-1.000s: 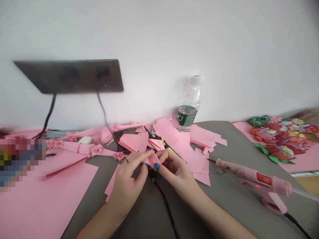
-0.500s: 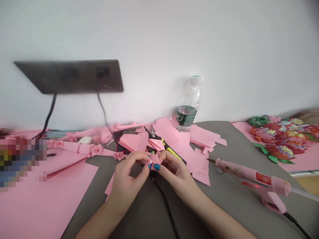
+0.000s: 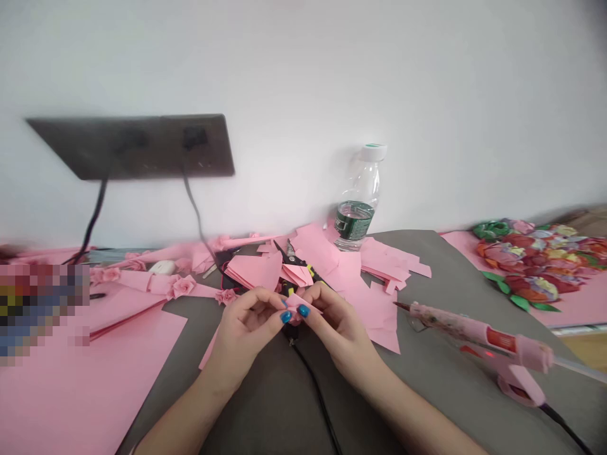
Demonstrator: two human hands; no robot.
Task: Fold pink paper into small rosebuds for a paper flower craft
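Note:
Between my two hands is a small piece of pink paper [image 3: 298, 302], partly covered by the fingers. My left hand [image 3: 253, 328] pinches its left side, thumb against fingertips. My right hand [image 3: 337, 322] grips the right side with the thumb lying over the paper. The two thumbs, with blue nails, almost meet. Just beyond the fingers lie a stack of cut pink paper [image 3: 256, 270] and black-and-yellow pliers [image 3: 293, 258], their handles partly behind my right hand. A black cable [image 3: 315, 379] runs over the grey table below the hands.
A pink glue gun [image 3: 497, 347] with a lit red light lies at right. A plastic bottle [image 3: 356, 218] stands by the wall. Colourful paper flowers [image 3: 531, 259] sit at far right. Pink paper roses [image 3: 183, 286] and a large pink sheet [image 3: 95, 385] are at left.
The thumbs have moved closer together, and the pink paper is turned and folded flatter between the fingers. The right hand has shifted slightly. Everything else stays put.

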